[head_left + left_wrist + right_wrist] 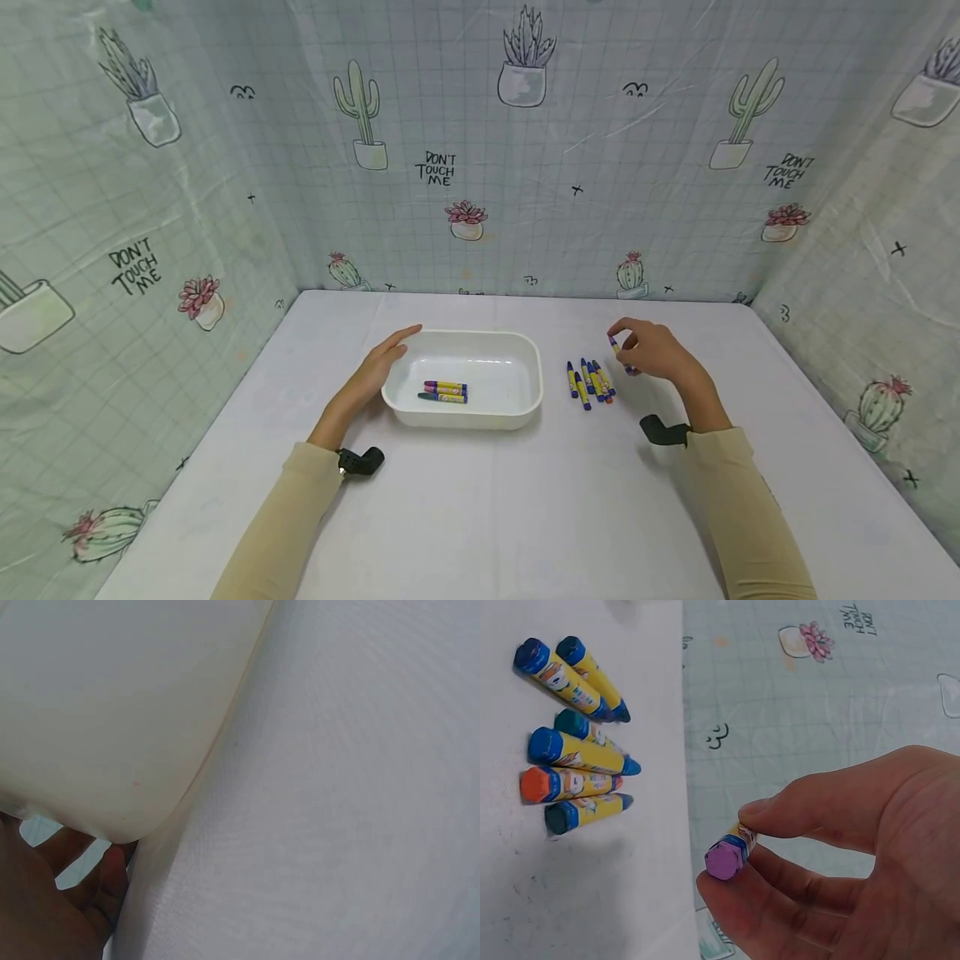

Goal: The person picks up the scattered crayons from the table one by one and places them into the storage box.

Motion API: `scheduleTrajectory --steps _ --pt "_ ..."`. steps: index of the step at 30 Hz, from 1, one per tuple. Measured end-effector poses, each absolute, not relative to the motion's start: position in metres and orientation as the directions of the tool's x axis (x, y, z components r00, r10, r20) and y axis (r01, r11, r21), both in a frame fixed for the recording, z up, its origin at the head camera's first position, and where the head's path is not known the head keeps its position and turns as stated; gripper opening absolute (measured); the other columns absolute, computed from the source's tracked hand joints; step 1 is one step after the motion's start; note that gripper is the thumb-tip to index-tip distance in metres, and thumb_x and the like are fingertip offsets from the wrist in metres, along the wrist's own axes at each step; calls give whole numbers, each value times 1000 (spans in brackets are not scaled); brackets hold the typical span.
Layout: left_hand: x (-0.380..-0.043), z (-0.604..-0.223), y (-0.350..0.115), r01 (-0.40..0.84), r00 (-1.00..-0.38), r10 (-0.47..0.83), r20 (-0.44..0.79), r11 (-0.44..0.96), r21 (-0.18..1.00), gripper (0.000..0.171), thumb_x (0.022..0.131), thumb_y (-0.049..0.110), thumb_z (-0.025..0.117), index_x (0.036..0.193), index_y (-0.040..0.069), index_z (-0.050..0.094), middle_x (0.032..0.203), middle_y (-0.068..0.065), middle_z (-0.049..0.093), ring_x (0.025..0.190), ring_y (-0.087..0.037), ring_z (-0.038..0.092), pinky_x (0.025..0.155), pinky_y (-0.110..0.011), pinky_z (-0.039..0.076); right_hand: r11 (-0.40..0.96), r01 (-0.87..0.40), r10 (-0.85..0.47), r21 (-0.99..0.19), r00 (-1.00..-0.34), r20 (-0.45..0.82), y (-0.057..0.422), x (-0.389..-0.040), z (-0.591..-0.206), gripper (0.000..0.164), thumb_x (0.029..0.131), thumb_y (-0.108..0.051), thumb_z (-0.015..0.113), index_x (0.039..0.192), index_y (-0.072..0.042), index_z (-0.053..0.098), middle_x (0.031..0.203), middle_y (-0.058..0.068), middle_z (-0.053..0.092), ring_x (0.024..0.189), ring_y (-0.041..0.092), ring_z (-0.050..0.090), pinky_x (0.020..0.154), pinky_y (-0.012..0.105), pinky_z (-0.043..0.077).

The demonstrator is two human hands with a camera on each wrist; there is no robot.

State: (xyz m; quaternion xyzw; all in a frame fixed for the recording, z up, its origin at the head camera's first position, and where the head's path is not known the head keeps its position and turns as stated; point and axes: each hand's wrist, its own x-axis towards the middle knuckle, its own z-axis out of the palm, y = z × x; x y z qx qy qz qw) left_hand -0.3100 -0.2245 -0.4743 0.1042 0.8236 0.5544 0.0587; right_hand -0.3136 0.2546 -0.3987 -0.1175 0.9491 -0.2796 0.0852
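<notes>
My right hand (651, 350) pinches a purple crayon (731, 855) between thumb and fingers, to the right of a small pile of crayons. That same crayon (620, 352) is tilted in the head view, its purple flat end facing the camera in the right wrist view. Several crayons (577, 752) with yellow wrappers lie close together on the white table, with blue, green and orange ends. My left hand (375, 371) holds the left end of a white plastic tray (465, 421), fingers bent at its corner (120, 817). Inside the tray lie three crayons (444, 389), side by side.
A white-covered table (480, 517) spreads under everything. Behind and at both sides hangs a pale green curtain (480, 125) printed with cacti. Black wrist mounts (663, 430) sit at both sleeves.
</notes>
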Motion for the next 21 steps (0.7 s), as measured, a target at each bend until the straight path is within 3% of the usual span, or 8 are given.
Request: scheduleTrajectory --steps 7,14,21 --pt "-311 -475 -225 112 -970 241 24 356 928 49 113 30 31 162 29 35 172 -5 26 157 -35 29 126 -59 27 820 -204 -277 -535 -959 -57 250 -313 -393 42 98 -9 61 139 -1 54 111 26 68 77 22 70 73 40 64" --pt "-312 -475 -229 109 -970 242 25 343 933 49 113 29 31 162 29 35 172 -5 26 157 -35 30 126 -59 28 820 -209 -277 -533 -960 -50 241 -311 -385 41 99 -9 60 139 -3 55 113 26 68 80 23 71 79 46 64" --pt "-312 -473 -228 114 -967 253 24 348 930 49 113 28 31 162 28 36 173 -3 25 159 -33 24 128 -59 22 824 -241 -295 -512 -955 -25 235 -306 -381 41 99 -10 62 138 -1 55 111 26 70 75 20 71 71 38 61"
